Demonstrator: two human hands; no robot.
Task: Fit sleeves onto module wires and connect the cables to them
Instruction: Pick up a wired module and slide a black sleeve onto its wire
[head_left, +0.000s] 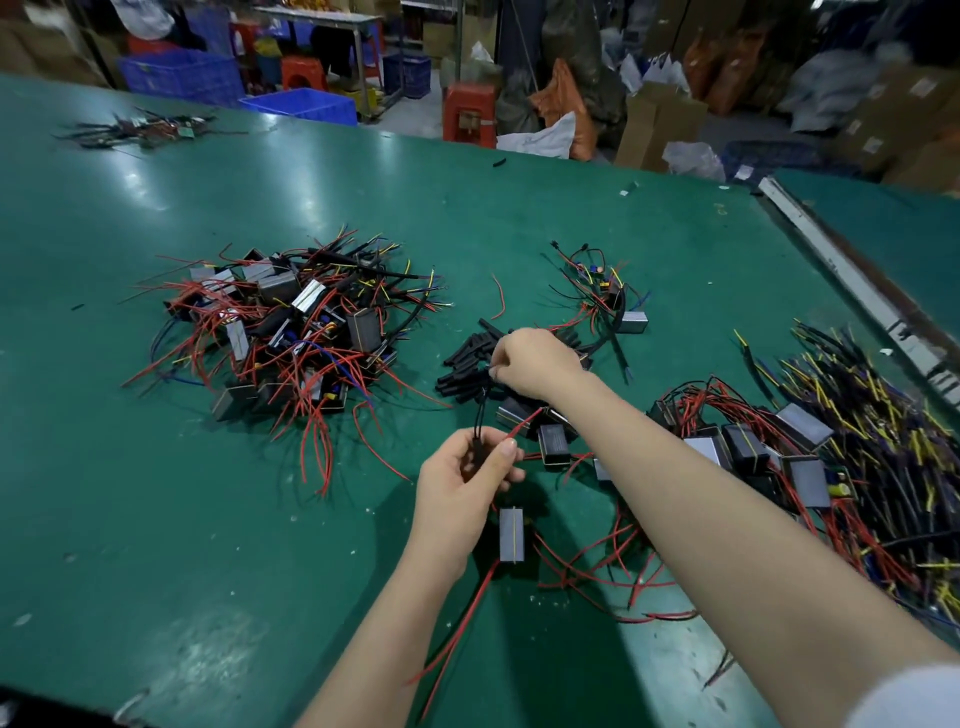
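While the left hand (462, 475) is pinching a module's black wires (480, 415), the right hand (535, 364) is reaching beyond, fingertips gripping among black sleeves (462, 364) lying just ahead.

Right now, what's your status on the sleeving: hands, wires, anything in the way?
Left hand grips thin black wires with a black sleeve. Right hand pinches a piece at the black sleeve pile. Grey box module hangs below the left hand. No obstruction seen.

We cannot see what our right hand (532, 364) pinches; its fingers cover it. The black sleeve in our left hand (465, 480) is mostly hidden. At four o'clock, the tangled yellow-and-black cable heap (883, 467) runs off-frame.
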